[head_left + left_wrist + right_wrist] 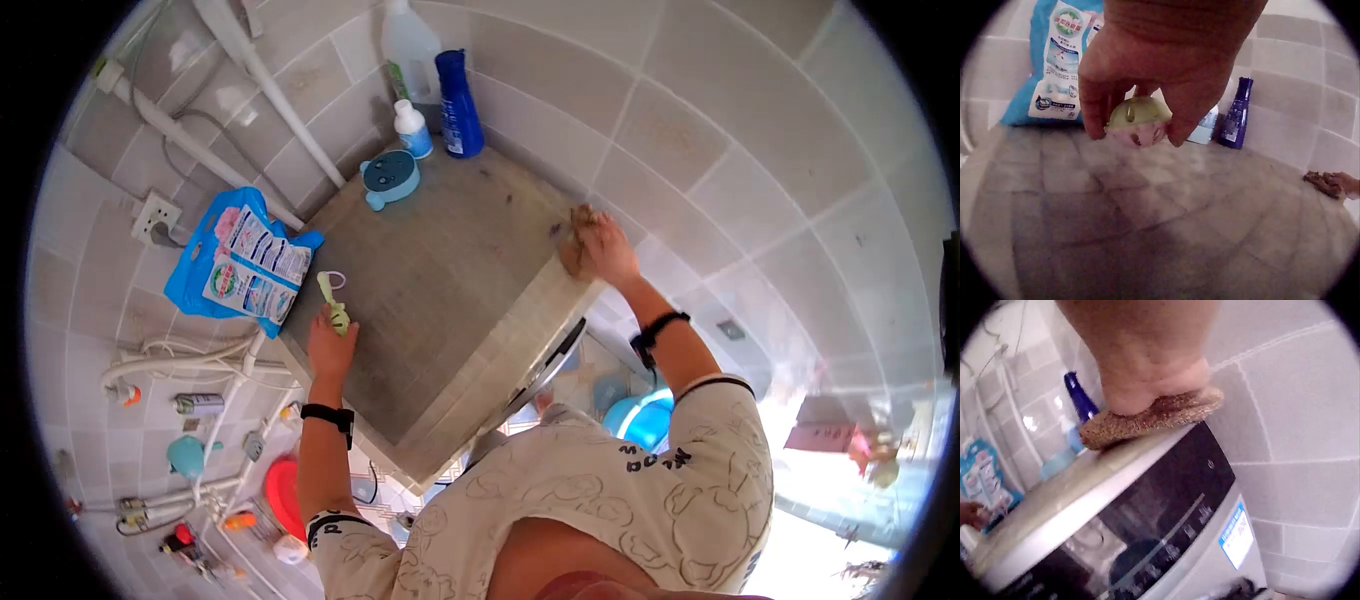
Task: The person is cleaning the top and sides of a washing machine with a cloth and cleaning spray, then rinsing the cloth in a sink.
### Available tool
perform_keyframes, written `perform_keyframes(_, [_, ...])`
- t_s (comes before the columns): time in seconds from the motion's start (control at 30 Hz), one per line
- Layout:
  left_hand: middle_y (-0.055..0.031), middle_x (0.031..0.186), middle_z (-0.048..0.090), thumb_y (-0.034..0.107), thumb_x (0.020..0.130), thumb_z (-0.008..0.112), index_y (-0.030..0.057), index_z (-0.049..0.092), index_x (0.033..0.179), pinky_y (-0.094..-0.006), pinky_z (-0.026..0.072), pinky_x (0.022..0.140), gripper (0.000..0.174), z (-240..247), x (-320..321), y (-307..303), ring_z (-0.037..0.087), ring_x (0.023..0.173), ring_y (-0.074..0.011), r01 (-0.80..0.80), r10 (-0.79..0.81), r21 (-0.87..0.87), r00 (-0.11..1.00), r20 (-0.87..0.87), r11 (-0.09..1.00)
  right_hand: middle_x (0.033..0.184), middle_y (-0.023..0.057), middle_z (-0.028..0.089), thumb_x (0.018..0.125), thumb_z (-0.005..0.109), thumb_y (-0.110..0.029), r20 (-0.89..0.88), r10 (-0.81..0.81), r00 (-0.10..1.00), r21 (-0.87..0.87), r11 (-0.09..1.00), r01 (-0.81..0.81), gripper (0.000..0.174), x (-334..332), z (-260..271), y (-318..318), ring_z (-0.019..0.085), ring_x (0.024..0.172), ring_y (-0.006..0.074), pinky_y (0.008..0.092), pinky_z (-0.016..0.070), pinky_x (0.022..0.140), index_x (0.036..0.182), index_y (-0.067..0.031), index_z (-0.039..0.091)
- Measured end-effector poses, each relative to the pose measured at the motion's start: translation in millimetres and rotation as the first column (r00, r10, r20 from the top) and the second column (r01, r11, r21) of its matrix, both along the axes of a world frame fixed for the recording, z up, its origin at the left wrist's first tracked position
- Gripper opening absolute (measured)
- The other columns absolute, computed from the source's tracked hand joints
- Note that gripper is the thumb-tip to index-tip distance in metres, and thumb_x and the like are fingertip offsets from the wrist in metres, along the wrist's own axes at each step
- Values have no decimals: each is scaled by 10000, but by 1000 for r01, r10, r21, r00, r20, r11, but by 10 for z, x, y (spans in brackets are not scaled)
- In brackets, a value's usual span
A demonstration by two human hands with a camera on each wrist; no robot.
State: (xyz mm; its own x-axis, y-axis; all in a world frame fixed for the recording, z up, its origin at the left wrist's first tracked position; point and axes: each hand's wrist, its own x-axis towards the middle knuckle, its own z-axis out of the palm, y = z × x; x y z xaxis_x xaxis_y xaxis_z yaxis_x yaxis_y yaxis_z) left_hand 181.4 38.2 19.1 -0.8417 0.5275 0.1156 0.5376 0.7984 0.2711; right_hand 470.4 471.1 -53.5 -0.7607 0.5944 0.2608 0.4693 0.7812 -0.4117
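Observation:
My left hand pinches a small pale green and pink slotted ball between thumb and fingers, low over the near left part of the washing machine top. Beyond it in the head view lie a pale green strap and a pinkish loop. At the machine's right corner, my right hand grips a brown, rough-textured cloth against the surface. Its fingertips are hidden in the right wrist view. A few dark specks show beside the cloth.
At the back stand a dark blue bottle, a clear jug, a small white bottle and a light blue round speaker-like object. A blue detergent bag leans at the left by wall pipes. Tiled walls border the machine.

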Motion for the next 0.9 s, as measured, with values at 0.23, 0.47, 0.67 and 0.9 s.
perform_keyframes(0.23, [-227, 1182, 470, 351, 696, 687, 1, 401, 1256, -405, 395, 897, 720, -84, -156, -299, 467, 1084, -367, 58, -73, 79, 978, 194, 995, 1094, 120, 533, 718, 574, -302, 202, 482, 853, 265, 811, -521, 383, -396, 348, -1633, 471, 1074, 290, 377, 354, 965, 1041, -96, 586])
perform_keyframes(0.47, [-259, 1281, 384, 275, 706, 703, -9, 335, 1298, -416, 308, 990, 753, -16, 82, -503, 366, 1195, -380, 258, -203, 218, 949, -243, 941, 1230, 73, 496, 777, 557, -280, -135, 627, 767, -73, 766, -639, 350, -9, 387, -3471, 410, 1192, 268, 387, 363, 969, 1033, -43, 581])
perform_keyframes(0.67, [-188, 1278, 403, 164, 761, 658, 20, 341, 1300, -374, 420, 888, 641, 424, 1027, -353, 453, 1126, -328, 518, -623, 486, 778, 73, 704, 1257, 55, 465, 865, 506, -218, -491, -499, 715, -660, -322, -678, 404, 1025, 548, -3417, 444, 1133, 178, 311, 354, 969, 1242, -78, 464])
perform_keyframes(0.9, [-154, 1237, 431, 96, 755, 670, 38, 330, 1315, -339, 455, 834, 658, 483, 2702, -434, 501, 1072, -255, 720, -945, 619, 175, 278, 315, 1302, 49, 407, 893, 392, -280, -523, -852, 32, -275, 133, -952, 442, 2299, 1002, -4066, 430, 1126, 223, 347, 323, 967, 1300, -119, 337])
